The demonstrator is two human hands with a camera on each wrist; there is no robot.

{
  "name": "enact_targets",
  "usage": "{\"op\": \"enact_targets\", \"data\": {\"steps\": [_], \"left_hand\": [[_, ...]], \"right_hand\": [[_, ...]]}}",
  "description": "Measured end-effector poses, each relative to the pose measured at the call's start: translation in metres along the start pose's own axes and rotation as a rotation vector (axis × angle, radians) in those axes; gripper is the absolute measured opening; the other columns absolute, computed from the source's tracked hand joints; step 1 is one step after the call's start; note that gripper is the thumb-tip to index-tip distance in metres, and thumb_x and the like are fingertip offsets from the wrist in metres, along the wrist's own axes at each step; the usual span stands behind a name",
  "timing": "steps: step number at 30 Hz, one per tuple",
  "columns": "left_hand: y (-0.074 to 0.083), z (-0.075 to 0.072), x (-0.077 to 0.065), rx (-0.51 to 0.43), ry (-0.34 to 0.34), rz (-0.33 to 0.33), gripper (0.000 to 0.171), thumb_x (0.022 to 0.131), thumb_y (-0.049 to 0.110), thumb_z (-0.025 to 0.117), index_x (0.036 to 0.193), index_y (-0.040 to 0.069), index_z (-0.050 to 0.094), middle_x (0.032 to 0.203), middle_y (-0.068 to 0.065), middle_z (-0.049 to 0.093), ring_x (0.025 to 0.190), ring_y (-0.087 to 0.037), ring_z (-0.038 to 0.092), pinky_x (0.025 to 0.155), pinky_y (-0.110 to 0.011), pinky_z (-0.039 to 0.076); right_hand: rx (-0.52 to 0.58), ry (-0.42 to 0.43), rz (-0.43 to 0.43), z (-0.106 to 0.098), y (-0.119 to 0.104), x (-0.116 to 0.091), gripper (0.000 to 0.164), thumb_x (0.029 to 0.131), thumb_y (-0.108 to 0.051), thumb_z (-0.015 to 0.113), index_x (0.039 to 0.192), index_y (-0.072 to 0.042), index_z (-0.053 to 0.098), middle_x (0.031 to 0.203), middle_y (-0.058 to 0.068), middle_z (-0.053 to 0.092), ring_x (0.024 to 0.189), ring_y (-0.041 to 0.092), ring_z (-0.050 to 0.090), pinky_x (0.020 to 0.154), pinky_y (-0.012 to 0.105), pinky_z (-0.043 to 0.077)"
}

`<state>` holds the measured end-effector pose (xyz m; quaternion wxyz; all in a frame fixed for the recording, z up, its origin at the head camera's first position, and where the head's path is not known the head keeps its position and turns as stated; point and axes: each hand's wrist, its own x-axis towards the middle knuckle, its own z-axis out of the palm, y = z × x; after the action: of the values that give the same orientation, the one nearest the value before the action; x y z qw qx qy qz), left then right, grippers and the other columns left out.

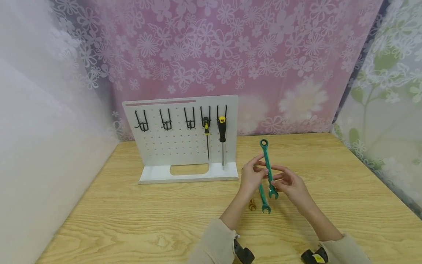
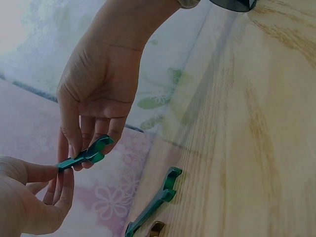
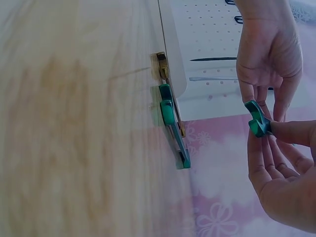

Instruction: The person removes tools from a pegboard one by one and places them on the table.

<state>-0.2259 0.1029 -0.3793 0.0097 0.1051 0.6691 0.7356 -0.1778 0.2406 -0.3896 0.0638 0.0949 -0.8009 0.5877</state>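
Both hands hold a green combination wrench (image 1: pixel 267 159) above the table, its ring end up and its open-ended jaw down in the head view. My left hand (image 1: pixel 252 178) pinches it near the middle between thumb and fingers. Lower on the shaft, the thumb and fingers of my right hand (image 1: pixel 293 187) grip it near the open end (image 3: pixel 256 123). Beneath them on the table lies a second green wrench (image 1: pixel 264 201), partly hidden by the held one and the left hand. Beside it is a gold-coloured wrench (image 1: pixel 252 205), mostly covered by the left hand in the head view.
A white pegboard stand (image 1: pixel 165 146) is left of the hands. A small black-and-yellow screwdriver (image 1: pixel 206 126) and a larger screwdriver (image 1: pixel 222 130) hang on its right-hand hooks. Three more black hooks (image 1: pixel 166 123) hold nothing. Behind the wooden table (image 1: pixel 132 220) hangs a pink flowered curtain (image 1: pixel 197 47).
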Motion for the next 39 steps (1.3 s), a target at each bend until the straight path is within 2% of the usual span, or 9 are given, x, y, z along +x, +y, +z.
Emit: {"op": "enact_targets", "data": {"steps": [10, 18, 27, 32, 39], "left_hand": [[-0.003, 0.001, 0.000, 0.010, -0.006, -0.009, 0.047, 0.082, -0.013, 0.060, 0.123, 0.009, 0.059, 0.088, 0.003, 0.058, 0.071, -0.011, 0.058, 0.067, -0.034, 0.056], [-0.006, 0.003, 0.000, 0.018, 0.001, -0.030, 0.046, 0.081, -0.013, 0.061, 0.122, 0.008, 0.059, 0.089, -0.001, 0.058, 0.071, -0.013, 0.056, 0.062, -0.025, 0.055], [-0.017, 0.001, -0.002, -0.021, -0.017, -0.081, 0.045, 0.081, -0.013, 0.061, 0.123, 0.004, 0.057, 0.091, -0.005, 0.058, 0.076, -0.020, 0.062, 0.067, -0.033, 0.056], [-0.024, 0.003, -0.001, -0.023, -0.027, -0.123, 0.046, 0.079, -0.015, 0.061, 0.122, 0.002, 0.058, 0.091, -0.007, 0.058, 0.073, -0.019, 0.062, 0.066, -0.031, 0.056], [-0.034, 0.004, 0.001, -0.016, -0.046, -0.126, 0.047, 0.079, -0.015, 0.061, 0.123, 0.000, 0.056, 0.091, -0.007, 0.057, 0.074, -0.019, 0.063, 0.065, -0.030, 0.056]], "right_hand": [[0.016, -0.011, 0.012, -0.001, 0.005, 0.000, 0.045, 0.090, -0.005, 0.058, 0.131, 0.003, 0.042, 0.101, 0.026, 0.055, 0.078, 0.015, 0.063, 0.068, 0.029, 0.054], [0.026, -0.010, 0.069, -0.002, 0.005, -0.003, 0.044, 0.091, -0.003, 0.055, 0.132, 0.003, 0.042, 0.101, 0.024, 0.055, 0.078, 0.016, 0.061, 0.069, 0.029, 0.054], [0.086, -0.051, 0.106, -0.001, 0.015, -0.005, 0.047, 0.091, -0.006, 0.057, 0.133, 0.005, 0.040, 0.102, 0.023, 0.054, 0.081, 0.016, 0.059, 0.070, 0.031, 0.054], [0.084, -0.063, 0.148, -0.004, 0.022, -0.007, 0.047, 0.091, -0.007, 0.057, 0.134, 0.004, 0.040, 0.103, 0.021, 0.055, 0.082, 0.017, 0.060, 0.072, 0.032, 0.053], [0.102, -0.081, 0.162, -0.005, 0.026, -0.009, 0.047, 0.091, -0.006, 0.056, 0.134, 0.004, 0.039, 0.104, 0.024, 0.054, 0.082, 0.018, 0.060, 0.073, 0.033, 0.053]]}}
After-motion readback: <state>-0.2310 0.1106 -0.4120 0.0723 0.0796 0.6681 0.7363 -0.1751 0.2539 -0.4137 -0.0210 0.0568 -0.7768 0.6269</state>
